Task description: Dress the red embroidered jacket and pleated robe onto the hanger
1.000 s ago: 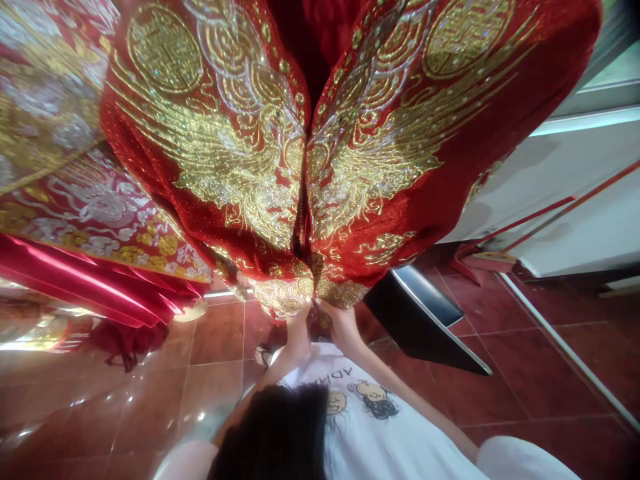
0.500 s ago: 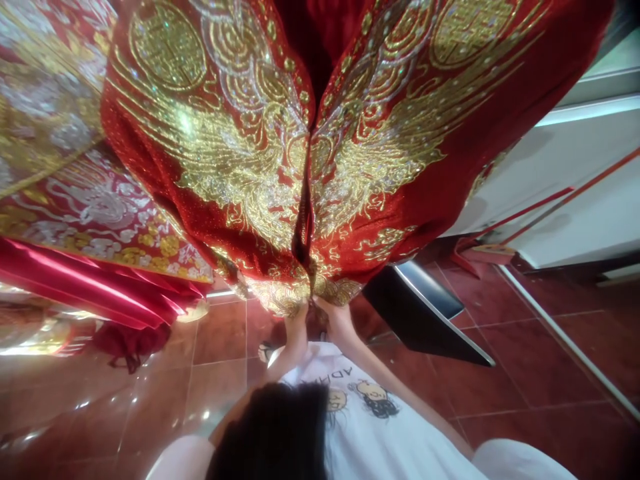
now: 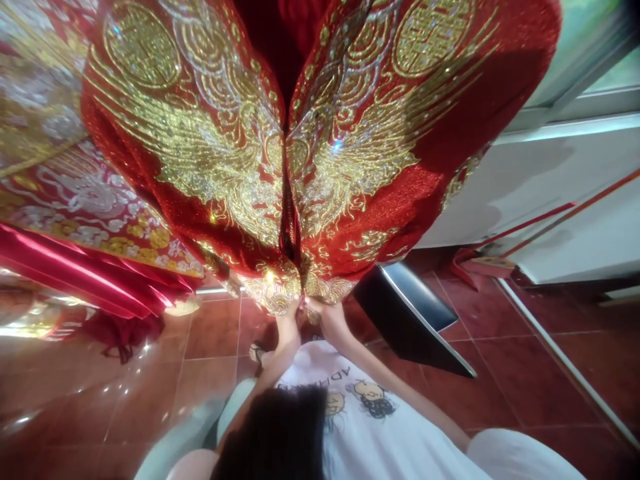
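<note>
A red embroidered jacket (image 3: 345,167) with gold and silver beadwork hangs in front of me, its two front edges meeting down the middle. Partway down the front, a narrow gap shows between the edges. At the bottom hem, my left hand (image 3: 289,321) grips the left front edge, fingers closed on the cloth. Close beside it, my right hand (image 3: 327,315) pinches the right front edge at the same height. The thumbs nearly meet at the centre line. Most of the fingers are hidden behind the hem, and whatever fastener lies between them is too small to make out.
Another red garment (image 3: 90,193) with gold and silver patterns hangs at left, above shiny red fabric (image 3: 85,273). A black panel-like object (image 3: 415,320) stands at right on the tiled floor (image 3: 210,333). Farther right, a red dustpan (image 3: 485,265) rests by a white wall (image 3: 560,220).
The jacket and both hands have shifted slightly left in view. Both hands keep their hold at the bottom hem.
</note>
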`<action>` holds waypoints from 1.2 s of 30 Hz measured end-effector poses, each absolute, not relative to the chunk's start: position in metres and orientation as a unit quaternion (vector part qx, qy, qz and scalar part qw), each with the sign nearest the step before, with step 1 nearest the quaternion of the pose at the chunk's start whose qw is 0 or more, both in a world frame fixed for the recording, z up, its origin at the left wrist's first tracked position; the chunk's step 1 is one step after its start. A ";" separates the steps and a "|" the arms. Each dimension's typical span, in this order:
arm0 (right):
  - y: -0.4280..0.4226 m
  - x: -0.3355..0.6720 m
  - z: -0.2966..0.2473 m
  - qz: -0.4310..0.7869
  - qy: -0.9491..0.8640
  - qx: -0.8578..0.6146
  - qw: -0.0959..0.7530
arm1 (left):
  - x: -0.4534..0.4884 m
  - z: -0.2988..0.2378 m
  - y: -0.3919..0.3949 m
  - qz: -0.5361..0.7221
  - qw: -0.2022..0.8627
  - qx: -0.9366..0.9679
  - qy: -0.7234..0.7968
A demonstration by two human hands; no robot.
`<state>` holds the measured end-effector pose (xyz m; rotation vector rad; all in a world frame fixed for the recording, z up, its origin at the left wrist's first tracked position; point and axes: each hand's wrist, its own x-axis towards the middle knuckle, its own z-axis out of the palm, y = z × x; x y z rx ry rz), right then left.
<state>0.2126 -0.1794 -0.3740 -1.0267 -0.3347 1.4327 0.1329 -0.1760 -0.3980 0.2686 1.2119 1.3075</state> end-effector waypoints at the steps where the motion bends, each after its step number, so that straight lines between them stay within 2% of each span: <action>1: -0.179 0.214 -0.375 0.624 -0.148 -0.452 0.620 | 0.135 -0.398 -0.178 0.585 0.608 0.117 0.523; 16: -0.179 0.219 -0.376 0.640 -0.137 -0.473 0.590 | 0.148 -0.402 -0.196 0.653 0.551 0.092 0.511; 27: -0.176 0.213 -0.383 0.637 -0.125 -0.498 0.575 | 0.126 -0.404 -0.184 0.587 0.643 0.088 0.484; 36: -0.202 0.211 -0.386 0.663 -0.189 -0.575 0.440 | 0.109 -0.410 -0.171 0.514 0.688 0.129 0.496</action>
